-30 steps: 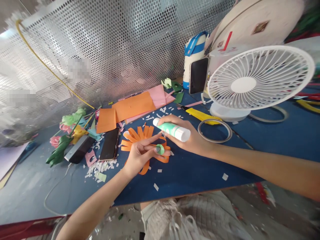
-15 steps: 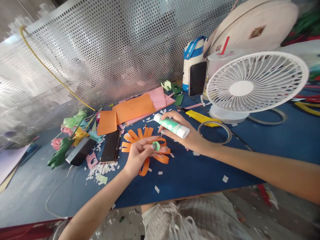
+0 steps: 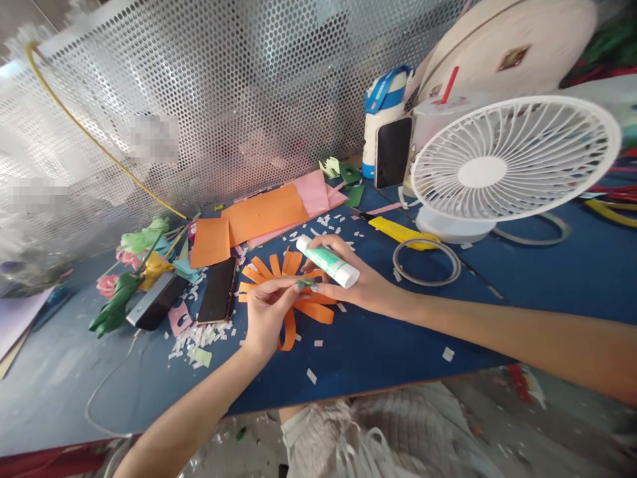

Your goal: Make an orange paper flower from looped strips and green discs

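Note:
A small green paper disc point(image 3: 305, 283) is pinched between the thumb and fingers of my left hand point(image 3: 271, 304). It is seen nearly edge-on. My right hand point(image 3: 363, 275) holds a white and green glue stick point(image 3: 328, 261) across its fingers, while its fingertips meet the disc from the right. Both hands are above a flower of looped orange paper strips point(image 3: 288, 326) lying on the blue table point(image 3: 378, 358). The middle of the flower is hidden behind my hands.
A black phone point(image 3: 217, 292) lies left of the flower, near paper flowers point(image 3: 122, 292). Orange paper point(image 3: 269, 214) lies behind. To the right are a yellow utility knife point(image 3: 401, 232), a tape roll point(image 3: 426, 263) and a white fan point(image 3: 517, 159). White scraps point(image 3: 199, 338) litter the tabletop.
My right hand has moved left and down, bringing its fingertips to the green disc. The disc has tilted from facing me to nearly edge-on. The glue stick moved along with the right hand.

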Demonstrator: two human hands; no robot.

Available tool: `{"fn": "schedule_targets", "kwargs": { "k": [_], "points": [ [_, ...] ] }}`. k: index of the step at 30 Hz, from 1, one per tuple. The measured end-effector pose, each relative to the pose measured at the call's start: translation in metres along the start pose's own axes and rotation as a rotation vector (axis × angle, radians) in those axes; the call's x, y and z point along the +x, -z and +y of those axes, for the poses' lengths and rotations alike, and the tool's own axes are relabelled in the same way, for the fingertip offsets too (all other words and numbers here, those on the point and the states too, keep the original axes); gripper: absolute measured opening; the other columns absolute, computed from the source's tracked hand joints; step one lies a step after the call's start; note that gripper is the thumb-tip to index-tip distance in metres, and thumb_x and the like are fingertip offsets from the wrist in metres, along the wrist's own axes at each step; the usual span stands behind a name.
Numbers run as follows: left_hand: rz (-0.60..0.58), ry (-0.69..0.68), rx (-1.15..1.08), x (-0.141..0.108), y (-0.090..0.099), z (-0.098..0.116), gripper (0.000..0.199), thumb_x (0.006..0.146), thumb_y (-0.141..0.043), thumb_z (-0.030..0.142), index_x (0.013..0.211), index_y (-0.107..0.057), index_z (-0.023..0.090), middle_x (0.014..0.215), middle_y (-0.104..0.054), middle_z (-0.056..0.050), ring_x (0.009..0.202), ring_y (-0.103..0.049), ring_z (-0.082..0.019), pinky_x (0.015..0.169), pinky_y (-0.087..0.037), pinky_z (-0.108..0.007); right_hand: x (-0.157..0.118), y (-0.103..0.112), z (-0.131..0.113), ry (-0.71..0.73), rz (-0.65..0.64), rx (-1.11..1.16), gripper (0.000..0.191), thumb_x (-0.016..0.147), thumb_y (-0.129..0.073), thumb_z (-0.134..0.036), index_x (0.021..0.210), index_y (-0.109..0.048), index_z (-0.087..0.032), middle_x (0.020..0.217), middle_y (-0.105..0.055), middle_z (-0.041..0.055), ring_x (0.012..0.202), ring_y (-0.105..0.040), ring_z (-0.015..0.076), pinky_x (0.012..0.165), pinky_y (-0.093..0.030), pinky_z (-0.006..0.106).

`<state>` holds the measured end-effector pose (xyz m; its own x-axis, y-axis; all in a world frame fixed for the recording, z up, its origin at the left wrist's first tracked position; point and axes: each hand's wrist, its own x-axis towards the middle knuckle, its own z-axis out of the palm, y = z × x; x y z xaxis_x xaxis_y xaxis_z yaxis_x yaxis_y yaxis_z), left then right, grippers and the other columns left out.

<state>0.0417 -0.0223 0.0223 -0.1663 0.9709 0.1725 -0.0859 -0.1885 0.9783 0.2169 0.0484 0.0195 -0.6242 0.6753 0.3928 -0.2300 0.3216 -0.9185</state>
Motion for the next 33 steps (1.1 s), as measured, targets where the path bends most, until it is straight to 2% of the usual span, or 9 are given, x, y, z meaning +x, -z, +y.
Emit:
{"fn": "schedule_targets", "kwargs": {
  "k": [4,7,11,14,19,24,29,31,33],
  "points": [
    [0.007,-0.008,0.047,-0.002,0.000,-0.001,0.015,0.075,-0.081,0.033,0.081,-0.081,0.019,0.084,-0.080,-0.007,0.074,-0.076,-0.023,0.074,-0.064,-0.036,-0.001,-0.001,-0.001,0.013,-0.002,-0.022,0.046,0.082,-0.060,-0.014,0.121,-0.040,-0.029,0.122,-0.051,0.0049,0.107,-0.058,0.0164,0.085,-0.056,0.032],
    [-0.015,-0.092,0.151,-0.004,-0.001,0.000,0.013,0.076,-0.079,0.031,0.081,-0.081,0.019,0.083,-0.080,-0.007,0.078,-0.076,-0.024,0.075,-0.063,-0.035,-0.003,-0.004,-0.004,0.013,0.000,-0.027,0.045,0.081,-0.057,-0.013,0.120,-0.041,-0.028,0.127,-0.050,0.0058,0.107,-0.057,0.0169,0.084,-0.055,0.032],
    [-0.027,-0.159,0.203,-0.006,-0.002,0.001,0.010,0.079,-0.076,0.028,0.082,-0.081,0.020,0.084,-0.080,-0.007,0.080,-0.076,-0.023,0.076,-0.063,-0.032,-0.005,-0.005,-0.006,0.027,0.021,-0.032,0.047,0.078,-0.053,-0.009,0.120,-0.041,-0.028,0.121,-0.052,0.0046,0.105,-0.059,0.0164,0.083,-0.055,0.031],
    [-0.016,-0.099,0.135,-0.006,-0.002,0.000,0.012,0.080,-0.077,0.029,0.081,-0.080,0.018,0.083,-0.080,-0.007,0.076,-0.076,-0.022,0.075,-0.063,-0.032,-0.003,-0.002,-0.006,0.051,0.068,-0.059,0.046,0.079,-0.052,-0.007,0.119,-0.043,-0.028,0.109,-0.056,0.0027,0.100,-0.061,0.0161,0.083,-0.055,0.031],
    [0.022,0.005,0.039,-0.001,0.000,-0.001,0.024,0.078,-0.079,0.033,0.095,-0.075,0.016,0.081,-0.080,-0.006,0.073,-0.077,-0.022,0.070,-0.064,-0.031,0.001,0.004,-0.006,0.072,0.119,-0.035,0.031,0.085,-0.058,-0.015,0.112,-0.047,-0.026,0.092,-0.059,0.0000,0.088,-0.065,0.0152,0.082,-0.055,0.033],
    [0.073,0.020,-0.035,0.000,-0.001,-0.002,0.024,0.073,-0.083,0.034,0.079,-0.069,0.015,0.073,-0.078,-0.005,0.066,-0.076,-0.020,0.062,-0.063,-0.027,0.000,0.003,-0.004,0.115,0.052,-0.003,0.039,0.083,-0.067,-0.016,0.113,-0.045,-0.026,0.093,-0.061,-0.0008,0.088,-0.066,0.0155,0.081,-0.056,0.032],
    [0.037,-0.009,-0.034,-0.001,-0.001,-0.004,0.020,0.074,-0.082,0.031,0.074,-0.070,0.015,0.073,-0.076,-0.004,0.065,-0.074,-0.017,0.061,-0.062,-0.024,0.000,0.003,-0.004,0.124,0.112,-0.057,0.030,0.086,-0.066,-0.020,0.111,-0.050,-0.025,0.103,-0.059,0.0021,0.089,-0.066,0.0154,0.081,-0.056,0.032],
    [0.038,-0.012,-0.033,0.000,0.000,-0.004,0.020,0.073,-0.082,0.031,0.075,-0.071,0.015,0.072,-0.075,-0.003,0.062,-0.072,-0.015,0.059,-0.061,-0.024,0.000,0.003,-0.006,0.131,0.139,-0.019,0.024,0.089,-0.063,-0.023,0.111,-0.051,-0.024,0.104,-0.059,0.0029,0.082,-0.067,0.0145,0.079,-0.056,0.032],
    [0.059,0.008,-0.031,0.001,0.000,-0.003,0.022,0.072,-0.083,0.032,0.083,-0.073,0.016,0.073,-0.074,-0.002,0.064,-0.072,-0.015,0.058,-0.061,-0.023,0.000,0.003,-0.008,0.144,0.139,0.044,0.022,0.092,-0.060,-0.025,0.111,-0.050,-0.023,0.095,-0.060,0.0009,0.072,-0.066,0.0122,0.071,-0.055,0.029]
  ]
}}
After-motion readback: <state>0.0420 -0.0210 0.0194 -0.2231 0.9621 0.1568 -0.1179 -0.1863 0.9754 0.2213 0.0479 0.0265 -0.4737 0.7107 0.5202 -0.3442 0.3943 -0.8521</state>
